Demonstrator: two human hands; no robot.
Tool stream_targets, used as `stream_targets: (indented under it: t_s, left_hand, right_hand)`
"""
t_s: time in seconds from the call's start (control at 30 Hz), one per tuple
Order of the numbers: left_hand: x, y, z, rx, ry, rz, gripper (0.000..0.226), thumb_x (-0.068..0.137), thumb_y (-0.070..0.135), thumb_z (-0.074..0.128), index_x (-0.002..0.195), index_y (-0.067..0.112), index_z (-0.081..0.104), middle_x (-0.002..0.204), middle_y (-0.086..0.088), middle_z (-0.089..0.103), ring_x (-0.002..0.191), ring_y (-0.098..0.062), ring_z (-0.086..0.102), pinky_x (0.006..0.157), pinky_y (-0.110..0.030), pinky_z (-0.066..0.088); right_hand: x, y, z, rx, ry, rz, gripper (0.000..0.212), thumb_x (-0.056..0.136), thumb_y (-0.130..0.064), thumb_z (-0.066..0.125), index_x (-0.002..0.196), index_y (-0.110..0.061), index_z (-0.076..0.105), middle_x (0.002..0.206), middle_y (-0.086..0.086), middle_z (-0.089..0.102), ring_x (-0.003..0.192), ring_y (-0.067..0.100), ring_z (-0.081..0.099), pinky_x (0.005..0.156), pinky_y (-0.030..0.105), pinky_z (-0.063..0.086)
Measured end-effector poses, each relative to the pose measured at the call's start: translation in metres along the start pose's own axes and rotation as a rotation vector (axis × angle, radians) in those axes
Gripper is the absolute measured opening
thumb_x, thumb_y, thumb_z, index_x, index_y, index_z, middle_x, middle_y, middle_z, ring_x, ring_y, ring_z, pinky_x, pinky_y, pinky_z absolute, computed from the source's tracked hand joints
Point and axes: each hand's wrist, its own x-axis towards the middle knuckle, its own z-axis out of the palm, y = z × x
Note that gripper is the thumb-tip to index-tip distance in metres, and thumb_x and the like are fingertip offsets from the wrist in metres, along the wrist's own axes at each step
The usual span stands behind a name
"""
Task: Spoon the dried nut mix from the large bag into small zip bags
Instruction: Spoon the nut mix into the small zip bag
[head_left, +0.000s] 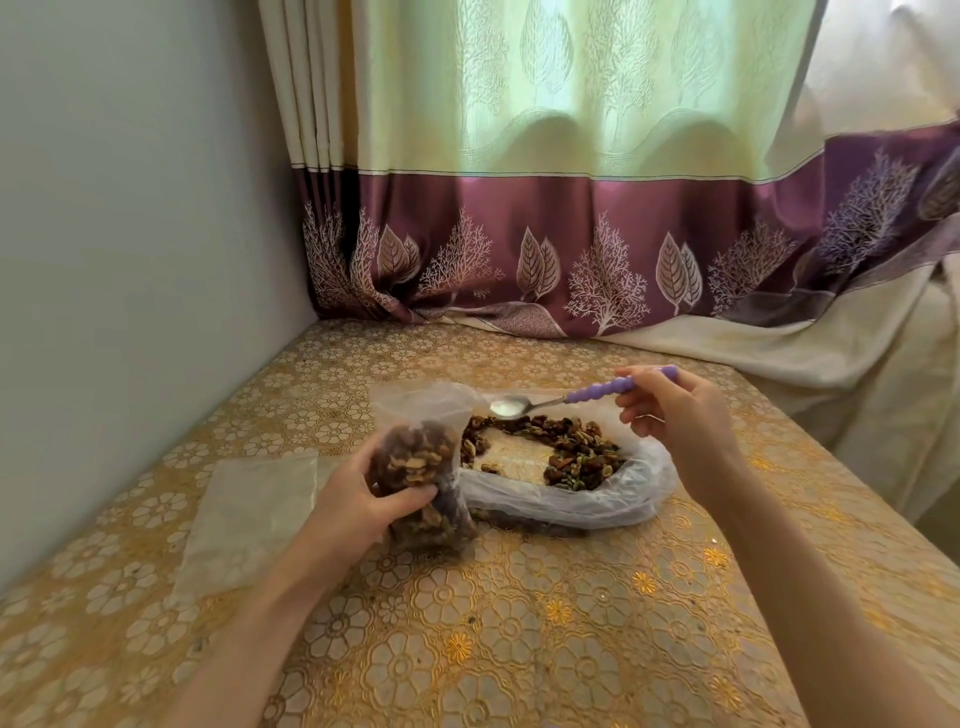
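My left hand (363, 493) wraps around a small zip bag (423, 467), fingers and thumb closed on its middle, holding it upright with its base on the tabletop (519, 623). The bag is clear plastic, its mouth open at the top, and it is more than half full of brown walnut pieces and darker dried bits. My right hand (675, 415) pinches the ridged purple handle of a spoon (561, 400) between thumb and fingertips; the metal bowl looks empty and hovers over the large bag (571, 488), just beside the small bag's open mouth. The large bag lies flat and open to the right of the small one, its clear rim rolled down, the nut mix (576, 452) spread in a ring around a bare patch in the middle. Flat empty zip bags (249, 519) lie to the left. The tabletop wears a gold floral cloth. Beyond it hangs a curtain (571, 182), pale green above and purple with leaf patterns below, beside a plain grey wall (130, 260).
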Motion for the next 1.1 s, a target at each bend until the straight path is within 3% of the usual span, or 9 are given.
stream_targets:
  t_s: [0.13, 0.27, 0.33, 0.5, 0.63, 0.8, 0.93, 1.1]
  left_hand:
    - [-0.005, 0.001, 0.010, -0.014, -0.014, -0.031, 0.059, 0.042, 0.040, 0.081, 0.097, 0.033, 0.060, 0.093, 0.007, 0.071, 0.091, -0.008, 0.065, 0.069, -0.021, 0.052]
    - [-0.008, -0.003, 0.015, -0.033, -0.031, -0.054, 0.073, 0.043, 0.050, 0.088, 0.106, 0.033, 0.057, 0.106, 0.002, 0.066, 0.098, -0.015, 0.062, 0.077, -0.029, 0.053]
    - [-0.009, -0.005, 0.015, -0.060, -0.038, -0.074, 0.076, 0.038, 0.052, 0.083, 0.107, 0.036, 0.054, 0.107, 0.003, 0.064, 0.099, -0.014, 0.062, 0.075, -0.027, 0.052]
    - [-0.010, -0.006, 0.018, -0.108, -0.051, -0.056, 0.071, 0.039, 0.053, 0.081, 0.104, 0.044, 0.054, 0.110, 0.002, 0.063, 0.101, -0.016, 0.061, 0.082, -0.033, 0.052]
    - [-0.012, -0.004, 0.018, -0.107, -0.073, -0.017, 0.058, 0.047, 0.056, 0.078, 0.102, 0.052, 0.058, 0.112, 0.002, 0.063, 0.104, -0.018, 0.061, 0.089, -0.040, 0.052]
    - [-0.013, -0.004, 0.022, -0.056, -0.014, 0.024, 0.048, 0.054, 0.051, 0.076, 0.097, 0.059, 0.057, 0.108, 0.011, 0.061, 0.101, -0.012, 0.060, 0.079, -0.029, 0.052]
    - [-0.014, -0.004, 0.024, 0.000, 0.033, 0.045, 0.053, 0.057, 0.054, 0.078, 0.105, 0.051, 0.055, 0.110, 0.011, 0.059, 0.101, -0.007, 0.056, 0.076, -0.025, 0.048]
    - [-0.014, -0.002, 0.027, 0.022, 0.100, 0.094, 0.043, 0.057, 0.045, 0.073, 0.098, 0.046, 0.060, 0.101, 0.010, 0.065, 0.092, 0.000, 0.060, 0.071, -0.018, 0.048]
  right_hand:
    - [-0.008, 0.006, -0.005, -0.036, 0.003, 0.061, 0.020, 0.092, -0.007, 0.052, 0.079, -0.001, 0.065, 0.062, 0.007, 0.065, 0.051, 0.010, 0.056, 0.047, 0.018, 0.042]
    - [-0.026, 0.018, -0.015, -0.049, 0.017, 0.083, 0.031, 0.097, -0.015, 0.048, 0.074, -0.002, 0.064, 0.056, 0.003, 0.068, 0.048, 0.010, 0.057, 0.042, 0.015, 0.043]
    - [-0.033, 0.025, -0.021, -0.041, 0.050, 0.098, 0.034, 0.098, -0.016, 0.047, 0.073, -0.001, 0.064, 0.057, 0.005, 0.068, 0.048, 0.012, 0.059, 0.041, 0.017, 0.044]
    - [-0.043, 0.040, -0.031, -0.055, 0.116, 0.103, 0.036, 0.098, -0.015, 0.048, 0.071, 0.000, 0.064, 0.053, 0.005, 0.066, 0.045, 0.012, 0.060, 0.040, 0.017, 0.045]
    - [-0.051, 0.043, -0.029, -0.092, 0.145, -0.027, 0.039, 0.098, -0.012, 0.047, 0.064, -0.008, 0.065, 0.053, 0.002, 0.068, 0.045, 0.010, 0.060, 0.041, 0.017, 0.047]
    - [-0.055, 0.050, -0.022, -0.190, 0.218, -0.157, 0.031, 0.097, -0.014, 0.049, 0.075, -0.002, 0.067, 0.062, -0.003, 0.071, 0.050, 0.013, 0.063, 0.047, 0.020, 0.052]
    - [-0.056, 0.055, -0.017, -0.227, 0.209, -0.134, 0.031, 0.098, -0.018, 0.050, 0.079, -0.005, 0.071, 0.073, 0.000, 0.074, 0.061, 0.023, 0.068, 0.060, 0.033, 0.057]
    - [-0.055, 0.059, -0.012, -0.214, 0.232, -0.113, 0.024, 0.096, -0.015, 0.053, 0.082, -0.007, 0.070, 0.076, 0.001, 0.075, 0.062, 0.022, 0.069, 0.063, 0.036, 0.059]
